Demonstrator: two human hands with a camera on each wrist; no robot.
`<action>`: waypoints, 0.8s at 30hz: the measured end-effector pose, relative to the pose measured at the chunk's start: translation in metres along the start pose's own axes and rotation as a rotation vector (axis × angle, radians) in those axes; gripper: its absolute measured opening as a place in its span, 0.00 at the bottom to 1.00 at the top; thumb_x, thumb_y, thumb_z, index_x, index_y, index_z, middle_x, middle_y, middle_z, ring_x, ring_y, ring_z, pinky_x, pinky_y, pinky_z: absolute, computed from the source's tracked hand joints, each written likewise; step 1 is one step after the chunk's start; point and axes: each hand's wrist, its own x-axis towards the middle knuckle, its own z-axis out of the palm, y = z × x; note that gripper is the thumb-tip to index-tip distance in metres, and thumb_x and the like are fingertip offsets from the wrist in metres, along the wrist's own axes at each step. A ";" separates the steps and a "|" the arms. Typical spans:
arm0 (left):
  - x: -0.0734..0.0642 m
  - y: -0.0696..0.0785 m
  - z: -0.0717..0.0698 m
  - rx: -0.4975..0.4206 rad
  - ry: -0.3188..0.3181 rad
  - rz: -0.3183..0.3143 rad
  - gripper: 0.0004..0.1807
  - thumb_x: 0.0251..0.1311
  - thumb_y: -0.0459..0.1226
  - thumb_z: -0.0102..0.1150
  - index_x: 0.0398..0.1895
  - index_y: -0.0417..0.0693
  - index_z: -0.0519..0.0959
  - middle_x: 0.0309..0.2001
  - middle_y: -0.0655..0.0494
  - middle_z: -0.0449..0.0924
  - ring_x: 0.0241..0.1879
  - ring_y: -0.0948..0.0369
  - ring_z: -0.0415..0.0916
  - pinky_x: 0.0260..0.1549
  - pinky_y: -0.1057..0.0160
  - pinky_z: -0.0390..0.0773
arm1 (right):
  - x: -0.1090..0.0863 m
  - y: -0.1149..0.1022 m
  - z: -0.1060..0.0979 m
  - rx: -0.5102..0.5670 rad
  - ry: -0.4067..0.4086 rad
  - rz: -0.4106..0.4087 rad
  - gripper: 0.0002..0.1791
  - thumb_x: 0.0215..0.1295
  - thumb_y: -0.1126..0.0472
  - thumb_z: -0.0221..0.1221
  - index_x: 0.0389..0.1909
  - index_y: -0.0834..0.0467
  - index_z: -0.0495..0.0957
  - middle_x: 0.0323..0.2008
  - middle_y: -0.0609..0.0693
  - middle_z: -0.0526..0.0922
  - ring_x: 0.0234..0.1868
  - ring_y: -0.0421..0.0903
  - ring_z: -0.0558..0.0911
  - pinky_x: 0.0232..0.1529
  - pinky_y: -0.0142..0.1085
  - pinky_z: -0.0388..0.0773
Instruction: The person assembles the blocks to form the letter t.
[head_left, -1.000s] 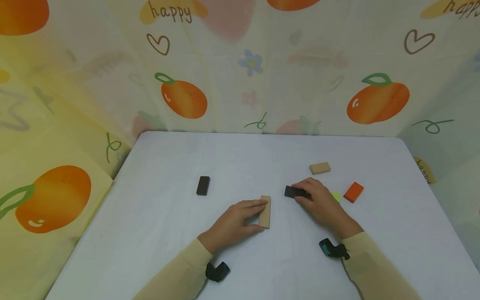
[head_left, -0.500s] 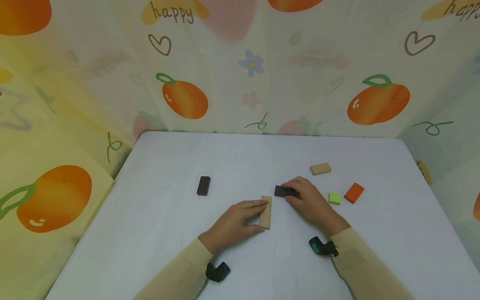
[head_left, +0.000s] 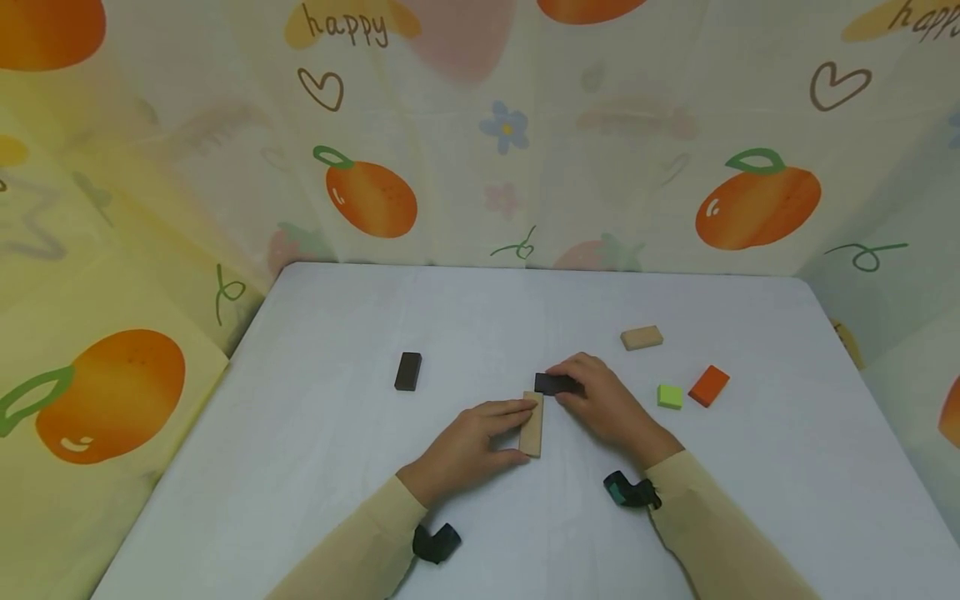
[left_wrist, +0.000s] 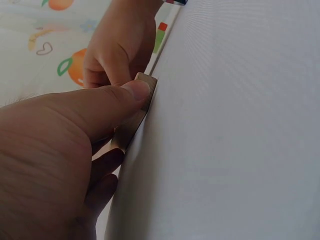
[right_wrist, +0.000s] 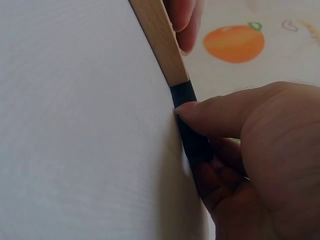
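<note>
Wooden block [head_left: 532, 440] lies mid-table in the head view, pinched by the left hand [head_left: 465, 443]; at its far end, the right hand [head_left: 611, 410] pinches a dark block [head_left: 553, 384]. Farther right lies an orange block [head_left: 708, 386]. In the left wrist view, the left hand's thumb presses the wooden block. In the right wrist view, the dark block meets its end.

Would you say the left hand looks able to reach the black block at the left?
Probably yes: nothing visible stands between the left hand and that black block, though the hand holds a wooden block.
</note>
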 end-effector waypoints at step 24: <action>0.000 0.003 -0.001 0.018 -0.022 -0.024 0.36 0.66 0.39 0.80 0.76 0.42 0.78 0.76 0.55 0.73 0.75 0.56 0.70 0.72 0.57 0.72 | -0.005 0.009 0.003 0.068 0.007 0.003 0.21 0.74 0.69 0.69 0.65 0.56 0.84 0.59 0.49 0.82 0.67 0.54 0.77 0.68 0.56 0.75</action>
